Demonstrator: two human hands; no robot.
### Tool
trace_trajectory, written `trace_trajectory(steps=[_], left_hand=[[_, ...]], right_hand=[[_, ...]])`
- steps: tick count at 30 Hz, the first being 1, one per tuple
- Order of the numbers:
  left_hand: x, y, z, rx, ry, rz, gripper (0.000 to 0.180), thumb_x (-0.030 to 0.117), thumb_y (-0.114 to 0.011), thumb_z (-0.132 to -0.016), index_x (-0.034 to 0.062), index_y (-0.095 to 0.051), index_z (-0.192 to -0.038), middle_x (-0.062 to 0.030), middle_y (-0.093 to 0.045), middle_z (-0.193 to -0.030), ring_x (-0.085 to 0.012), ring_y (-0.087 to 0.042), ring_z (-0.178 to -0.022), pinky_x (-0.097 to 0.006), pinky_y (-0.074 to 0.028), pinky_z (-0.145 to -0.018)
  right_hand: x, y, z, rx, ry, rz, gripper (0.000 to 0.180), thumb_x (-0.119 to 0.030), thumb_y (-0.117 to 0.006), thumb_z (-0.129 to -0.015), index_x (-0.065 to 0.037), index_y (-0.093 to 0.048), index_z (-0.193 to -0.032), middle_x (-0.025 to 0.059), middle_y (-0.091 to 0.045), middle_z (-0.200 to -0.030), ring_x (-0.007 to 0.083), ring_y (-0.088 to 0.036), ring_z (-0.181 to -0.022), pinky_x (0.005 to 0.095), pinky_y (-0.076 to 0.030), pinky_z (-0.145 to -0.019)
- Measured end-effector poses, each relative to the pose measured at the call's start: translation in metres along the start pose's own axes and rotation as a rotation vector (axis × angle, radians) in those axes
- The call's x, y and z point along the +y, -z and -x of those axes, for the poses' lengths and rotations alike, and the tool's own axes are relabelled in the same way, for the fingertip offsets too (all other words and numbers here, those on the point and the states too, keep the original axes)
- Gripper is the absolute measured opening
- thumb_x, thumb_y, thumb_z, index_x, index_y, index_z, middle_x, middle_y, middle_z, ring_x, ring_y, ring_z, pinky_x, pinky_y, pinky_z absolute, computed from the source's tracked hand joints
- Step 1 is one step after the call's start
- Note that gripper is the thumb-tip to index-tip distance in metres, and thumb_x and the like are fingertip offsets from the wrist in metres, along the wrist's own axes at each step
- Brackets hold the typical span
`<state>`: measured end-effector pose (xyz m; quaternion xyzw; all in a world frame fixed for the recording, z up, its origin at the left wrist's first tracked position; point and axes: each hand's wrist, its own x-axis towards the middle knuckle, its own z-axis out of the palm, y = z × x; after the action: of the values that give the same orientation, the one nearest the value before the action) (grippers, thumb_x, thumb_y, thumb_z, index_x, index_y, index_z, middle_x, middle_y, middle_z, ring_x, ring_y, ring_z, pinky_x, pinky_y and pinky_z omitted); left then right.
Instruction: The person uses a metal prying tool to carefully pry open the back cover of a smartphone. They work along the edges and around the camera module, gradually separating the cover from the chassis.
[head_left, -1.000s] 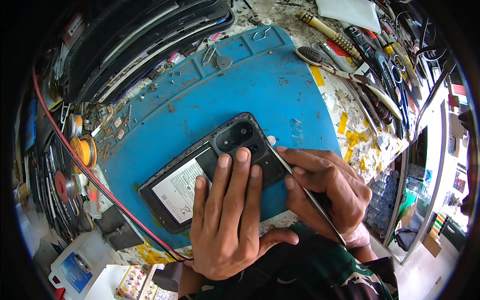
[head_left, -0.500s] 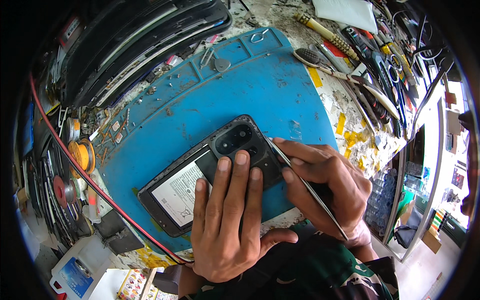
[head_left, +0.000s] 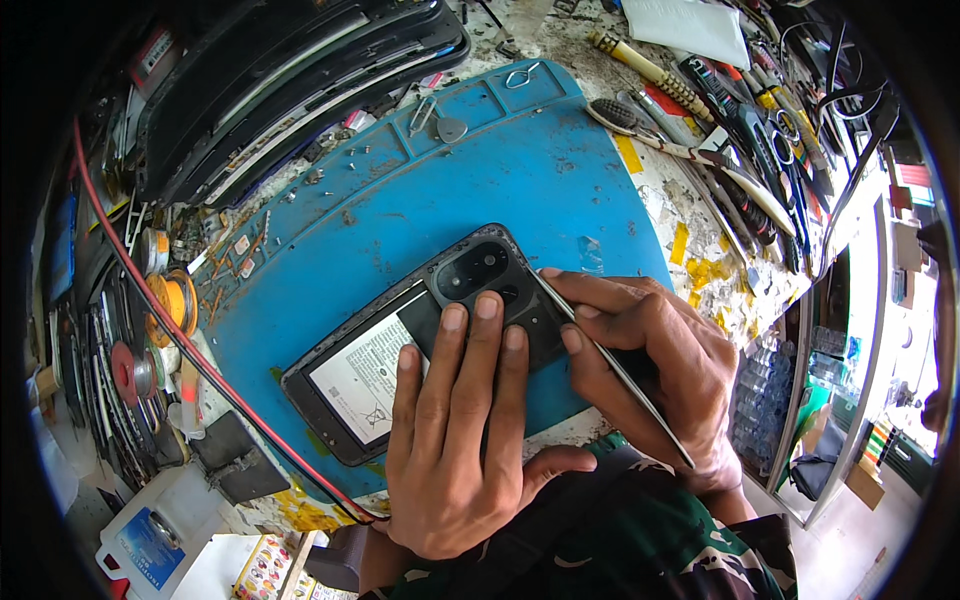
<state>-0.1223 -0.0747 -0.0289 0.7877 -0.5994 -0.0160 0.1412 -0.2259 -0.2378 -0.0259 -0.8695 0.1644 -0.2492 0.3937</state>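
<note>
A black smartphone with its back cover off lies slantwise on a blue repair mat. Its white-labelled battery and the dark camera housing show. My left hand rests on the phone, fingers stretched flat across its middle and upper part. In my right hand is a thin metal tool, pinched between thumb and fingers like a pen. The tool's upper end meets the phone's right edge beside the camera housing; my fingers partly hide the exact tip.
A stack of dark panels stands at the back left. Solder spools and a red-black cable are on the left. Small screws and a guitar-pick-shaped piece lie in the mat's trays. A toothbrush-like brush, scissors and tools crowd the right.
The view has shifted slightly. Both hands keep nearly the same places on the phone, and the tool stays at its right edge.
</note>
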Motion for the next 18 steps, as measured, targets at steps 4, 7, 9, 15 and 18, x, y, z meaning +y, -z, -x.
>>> trace_trajectory(steps=[4, 7, 9, 15, 18], left_hand=[[0.001, 0.001, 0.000, -0.023, 0.000, -0.006, 0.098, 0.079, -0.040, -0.094, -0.0049, -0.059, -0.139, -0.0285, -0.058, -0.144, -0.0464, -0.055, -0.136, -0.061, -0.041, -0.113], [0.000, 0.000, 0.000, -0.014, -0.011, 0.002, 0.097, 0.079, -0.040, -0.094, -0.0048, -0.059, -0.139, -0.0284, -0.058, -0.144, -0.0461, -0.055, -0.136, -0.060, -0.041, -0.113], [-0.001, 0.000, 0.000, -0.002, -0.010, -0.003, 0.096, 0.078, -0.040, -0.094, -0.0047, -0.059, -0.139, -0.0282, -0.058, -0.144, -0.0459, -0.055, -0.136, -0.060, -0.042, -0.112], [-0.001, 0.001, -0.001, 0.001, -0.006, 0.011, 0.095, 0.077, -0.041, -0.095, -0.0053, -0.060, -0.138, -0.0282, -0.058, -0.144, -0.0461, -0.055, -0.135, -0.060, -0.044, -0.111], [0.000, 0.000, -0.001, 0.010, -0.011, 0.017, 0.095, 0.077, -0.041, -0.095, -0.0056, -0.059, -0.138, -0.0283, -0.057, -0.145, -0.0461, -0.055, -0.136, -0.059, -0.043, -0.111]], right_hand=[[-0.004, 0.001, -0.004, -0.044, -0.033, 0.028, 0.028, 0.005, -0.075, -0.087, 0.005, -0.064, -0.112, 0.0160, -0.073, -0.104, 0.0302, -0.072, -0.087, 0.0383, -0.059, -0.073], [-0.006, 0.002, -0.007, -0.031, -0.061, -0.033, 0.016, 0.007, -0.074, -0.088, 0.003, -0.061, -0.096, 0.0188, -0.075, -0.111, 0.0306, -0.075, -0.090, 0.0366, -0.060, -0.078], [-0.006, 0.001, -0.011, -0.036, -0.044, 0.015, 0.014, 0.008, -0.073, -0.088, 0.002, -0.061, -0.092, 0.0193, -0.076, -0.112, 0.0310, -0.075, -0.091, 0.0362, -0.060, -0.080], [-0.007, 0.000, -0.013, -0.014, -0.054, 0.011, 0.012, 0.008, -0.072, -0.087, 0.003, -0.062, -0.091, 0.0190, -0.076, -0.110, 0.0310, -0.075, -0.091, 0.0363, -0.060, -0.079], [-0.006, -0.001, -0.011, -0.001, -0.030, 0.021, 0.013, 0.007, -0.073, -0.087, 0.002, -0.061, -0.091, 0.0189, -0.076, -0.109, 0.0295, -0.075, -0.090, 0.0365, -0.060, -0.078]])
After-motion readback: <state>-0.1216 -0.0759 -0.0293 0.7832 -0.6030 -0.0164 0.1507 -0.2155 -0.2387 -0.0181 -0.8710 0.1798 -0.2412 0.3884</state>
